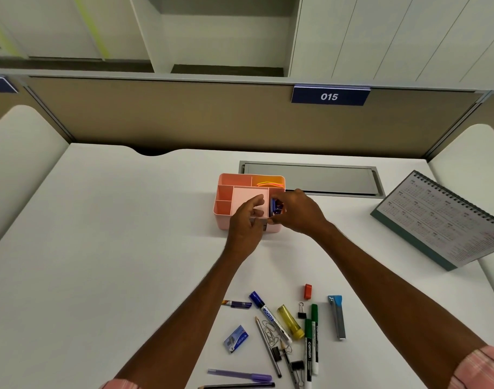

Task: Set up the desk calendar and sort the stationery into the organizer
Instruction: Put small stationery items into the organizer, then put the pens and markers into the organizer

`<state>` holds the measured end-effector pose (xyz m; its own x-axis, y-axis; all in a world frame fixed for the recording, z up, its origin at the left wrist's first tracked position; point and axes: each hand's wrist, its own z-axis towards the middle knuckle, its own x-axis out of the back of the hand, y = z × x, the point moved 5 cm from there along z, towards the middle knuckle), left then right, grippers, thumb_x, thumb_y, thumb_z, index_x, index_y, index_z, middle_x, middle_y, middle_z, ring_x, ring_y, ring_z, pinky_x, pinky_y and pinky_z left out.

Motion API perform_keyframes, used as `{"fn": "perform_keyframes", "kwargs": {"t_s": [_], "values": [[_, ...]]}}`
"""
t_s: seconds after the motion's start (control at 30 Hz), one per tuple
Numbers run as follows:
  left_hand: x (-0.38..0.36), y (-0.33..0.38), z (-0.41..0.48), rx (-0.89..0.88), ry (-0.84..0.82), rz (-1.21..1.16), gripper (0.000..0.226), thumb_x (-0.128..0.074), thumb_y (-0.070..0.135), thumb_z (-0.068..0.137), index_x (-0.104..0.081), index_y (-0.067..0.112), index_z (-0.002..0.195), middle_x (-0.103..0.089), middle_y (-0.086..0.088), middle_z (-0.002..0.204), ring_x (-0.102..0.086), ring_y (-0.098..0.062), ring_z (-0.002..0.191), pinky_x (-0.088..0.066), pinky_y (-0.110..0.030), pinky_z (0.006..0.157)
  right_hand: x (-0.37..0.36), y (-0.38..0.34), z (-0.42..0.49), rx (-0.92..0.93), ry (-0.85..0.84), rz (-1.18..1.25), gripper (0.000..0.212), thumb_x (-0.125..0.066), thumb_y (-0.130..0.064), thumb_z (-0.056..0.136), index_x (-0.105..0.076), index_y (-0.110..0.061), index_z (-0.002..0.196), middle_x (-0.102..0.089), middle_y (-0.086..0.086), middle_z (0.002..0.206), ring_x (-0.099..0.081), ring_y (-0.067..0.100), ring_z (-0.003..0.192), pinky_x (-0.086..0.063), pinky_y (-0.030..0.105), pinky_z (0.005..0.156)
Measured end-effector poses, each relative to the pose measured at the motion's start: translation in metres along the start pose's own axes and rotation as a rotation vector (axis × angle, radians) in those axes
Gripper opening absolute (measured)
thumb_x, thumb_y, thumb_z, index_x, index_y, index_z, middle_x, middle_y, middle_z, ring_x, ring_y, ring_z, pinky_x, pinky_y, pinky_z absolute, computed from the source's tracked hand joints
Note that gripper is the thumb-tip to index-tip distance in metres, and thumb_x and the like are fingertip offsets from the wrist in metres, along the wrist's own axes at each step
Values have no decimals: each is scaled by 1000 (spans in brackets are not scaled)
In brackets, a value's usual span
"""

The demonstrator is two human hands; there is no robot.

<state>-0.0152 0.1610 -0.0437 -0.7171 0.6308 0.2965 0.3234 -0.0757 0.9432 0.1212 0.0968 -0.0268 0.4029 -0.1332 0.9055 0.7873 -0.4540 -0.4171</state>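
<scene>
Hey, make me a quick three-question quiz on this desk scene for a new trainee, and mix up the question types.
1. True or false: the desk calendar sits to the right of the pink organizer.
2. Multiple choice: the right hand holds a small blue item at which part of the organizer? A) its right side B) its left side C) behind it
3. Fill in: ___ green-capped markers lie on the desk.

Key: 1 true; 2 A; 3 two.
</scene>
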Motion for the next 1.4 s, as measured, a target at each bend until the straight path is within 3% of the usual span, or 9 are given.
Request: {"fn": "perform_keyframes", "kwargs": {"t_s": [0.53, 0.7, 0.9, 1.0, 1.2, 1.3, 1.4], "values": [[6, 0, -13, -15, 38, -16, 48, -58, -2, 100, -56, 20, 142, -60, -2, 145, -60, -25, 128, -52, -50, 107, 0, -3, -7, -17, 26, 18, 59, -86, -33, 81, -61, -25, 134, -69, 3, 129, -64, 29, 112, -57, 41, 89], [2, -1, -27, -32, 34, -4, 42, -59, 3, 101, -59, 19, 140, -58, -3, 147, -55, -24, 135, -44, -42, 112, 9, -2, -28, -31, 132, 33, 54, -81, -33, 86, -63, -21, 136, -67, 5, 135, -58, 29, 121, -50, 39, 93], [-6, -18, -65, -11, -45, -34, 43, -60, 2, 100, -61, 25, 137, -68, 13, 124, -67, 7, 100, -54, -22, 96, -4, -1, -87, -57, 105, 171, 45, -78, -33, 89, -65, -25, 132, -69, -3, 126, -61, 13, 99, -54, 31, 84], [-13, -33, -91, 8, -73, -16, 45, -53, -3, 100, -63, 23, 135, -71, 11, 121, -69, 3, 100, -55, -12, 85, -14, 1, -120, -62, 27, 230, 42, -78, -35, 89, -67, -26, 129, -71, -8, 116, -63, 7, 91, -53, 28, 83], [-28, -64, -144, 80, -137, -30, 44, -53, -2, 94, -71, 26, 123, -75, 13, 111, -72, -5, 97, -58, -22, 87, -50, 23, -182, -168, -104, 273, 36, -79, -30, 88, -70, -25, 123, -72, -10, 106, -65, 4, 84, -54, 23, 79], [-37, -75, -166, 132, -172, -27, 40, -56, -1, 95, -73, 27, 118, -75, 14, 108, -70, 0, 99, -56, -15, 83, -66, 39, -212, -240, -109, 267, 31, -78, -26, 89, -71, -25, 119, -70, -12, 99, -62, 1, 81, -49, 16, 75], [-47, -83, -185, 183, -204, -23, 40, -56, 0, 96, -72, 32, 115, -75, 12, 108, -70, -1, 100, -57, -15, 81, -78, 51, -238, -310, -77, 227, 31, -75, -23, 91, -70, -22, 121, -68, -7, 99, -61, 7, 80, -48, 21, 76]]}}
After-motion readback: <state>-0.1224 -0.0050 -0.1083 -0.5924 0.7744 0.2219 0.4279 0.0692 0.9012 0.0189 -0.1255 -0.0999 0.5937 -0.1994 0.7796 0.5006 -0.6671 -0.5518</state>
